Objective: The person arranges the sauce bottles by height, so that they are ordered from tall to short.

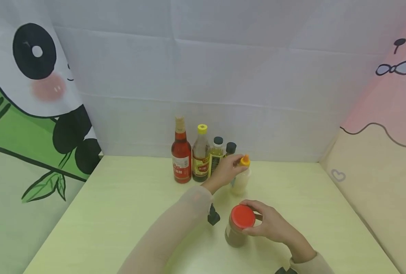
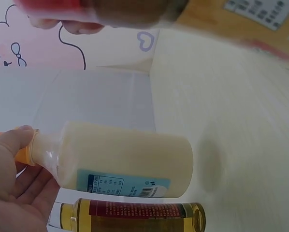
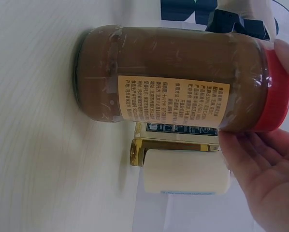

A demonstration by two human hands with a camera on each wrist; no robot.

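My left hand point(image 1: 225, 170) pinches the orange-yellow cap of a squeeze bottle point(image 2: 125, 154) of pale cream sauce, thumb on one side and fingers on the other. A blue label shows low on its side in the left wrist view. Closer to me, my right hand point(image 1: 272, 223) grips the red lid of a jar point(image 3: 173, 72) filled with brown paste, thumb and fingers on opposite sides of the lid. The jar bears an orange label with printed text and stands upright over the pale table point(image 1: 121, 213).
Left of the squeeze bottle stand a red bottle point(image 1: 181, 156), a yellow-capped bottle point(image 1: 201, 160) and an oil bottle point(image 1: 216, 154). Another dark-capped bottle point(image 1: 231, 147) is partly hidden behind my left hand. A white cloth wall point(image 1: 203, 76) rises behind them.
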